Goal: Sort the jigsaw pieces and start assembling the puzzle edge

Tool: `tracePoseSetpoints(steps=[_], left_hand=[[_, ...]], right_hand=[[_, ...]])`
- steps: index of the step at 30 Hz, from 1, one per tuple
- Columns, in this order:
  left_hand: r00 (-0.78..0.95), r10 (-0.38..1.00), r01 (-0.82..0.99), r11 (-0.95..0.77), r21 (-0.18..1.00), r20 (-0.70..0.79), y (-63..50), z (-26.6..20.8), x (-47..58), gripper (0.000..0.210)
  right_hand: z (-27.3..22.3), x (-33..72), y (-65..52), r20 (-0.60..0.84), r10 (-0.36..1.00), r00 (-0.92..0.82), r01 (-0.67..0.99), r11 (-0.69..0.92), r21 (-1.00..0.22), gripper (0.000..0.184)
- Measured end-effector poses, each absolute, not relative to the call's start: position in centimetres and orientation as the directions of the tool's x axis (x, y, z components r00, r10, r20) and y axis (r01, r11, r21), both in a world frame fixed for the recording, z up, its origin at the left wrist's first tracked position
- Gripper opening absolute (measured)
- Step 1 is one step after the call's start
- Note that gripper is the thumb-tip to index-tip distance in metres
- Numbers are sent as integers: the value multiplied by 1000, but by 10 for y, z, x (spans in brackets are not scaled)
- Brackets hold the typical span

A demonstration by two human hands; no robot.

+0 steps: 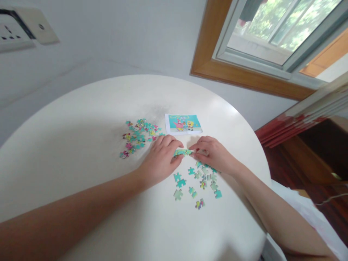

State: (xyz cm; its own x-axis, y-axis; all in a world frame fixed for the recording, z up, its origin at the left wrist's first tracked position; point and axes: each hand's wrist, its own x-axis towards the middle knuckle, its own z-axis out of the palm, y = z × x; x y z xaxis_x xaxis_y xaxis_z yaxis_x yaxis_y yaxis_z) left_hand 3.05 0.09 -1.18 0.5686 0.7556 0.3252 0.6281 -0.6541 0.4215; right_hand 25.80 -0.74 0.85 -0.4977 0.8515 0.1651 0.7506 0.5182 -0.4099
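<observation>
A short strip of joined jigsaw pieces [183,152], green and teal, lies between my two hands on the white table. My left hand [164,154] pinches its left end between thumb and fingers. At the strip's right end, the thumb and fingertips of my right hand [213,152] close on it. Just beyond the hands is a reference picture [185,124] of pink and yellow cartoon figures on teal. Loose jigsaw pieces [191,191] are spread on the near side of my right hand, some partly under its wrist.
A heap of mixed jigsaw pieces [140,134] lies left of the picture. The round white table [81,119] stands near a wall with a socket [13,32]. A wood-framed window [261,40] is at upper right, with a red curtain [282,127] below it.
</observation>
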Motion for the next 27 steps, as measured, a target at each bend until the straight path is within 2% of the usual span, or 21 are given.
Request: tracePoseSetpoints(steps=[17,27], left_hand=[[593,743,582,-661,474,308,7,-7,21,19],[588,735,562,-672,482,338,11,-6,20,13]], right_hand=[[11,259,-7,147,868,-473,786,492,-374,15],[8,259,-4,173,879,-444,818,476,-323,18]])
